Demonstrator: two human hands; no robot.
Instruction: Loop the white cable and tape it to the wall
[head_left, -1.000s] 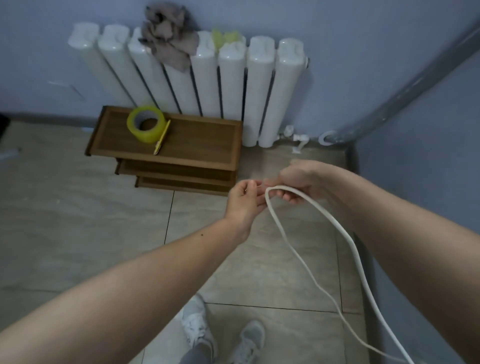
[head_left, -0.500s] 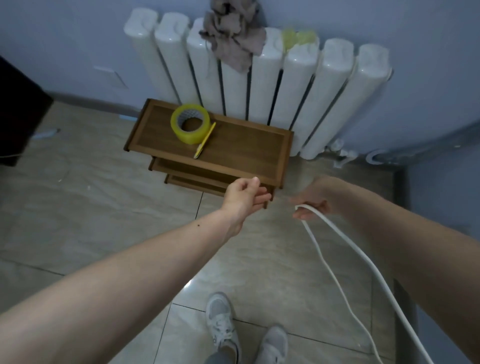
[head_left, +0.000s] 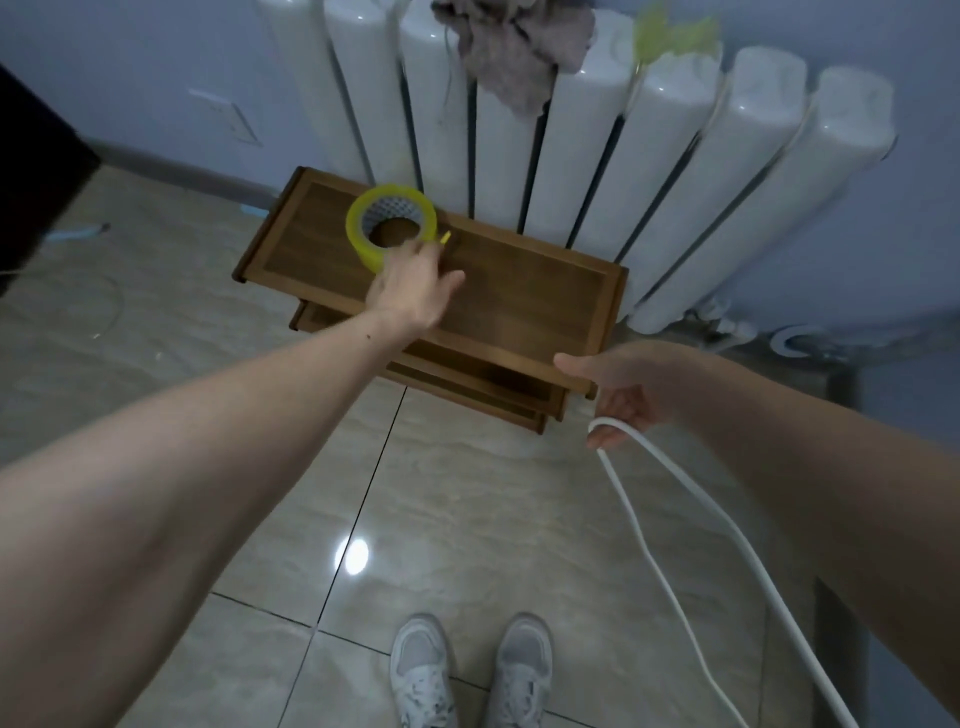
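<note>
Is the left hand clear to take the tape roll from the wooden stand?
Probably yes: the left hand is already at the tape roll, fingertips at its near edge, with nothing between them.

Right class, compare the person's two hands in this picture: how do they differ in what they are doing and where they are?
The left hand reaches over the wooden stand, its fingers at the yellow tape roll; the right hand hangs off the stand's near corner. The left hand has not clearly gripped anything; the right hand holds the bend of the white cable, which trails to the floor. Both are bare.
</note>
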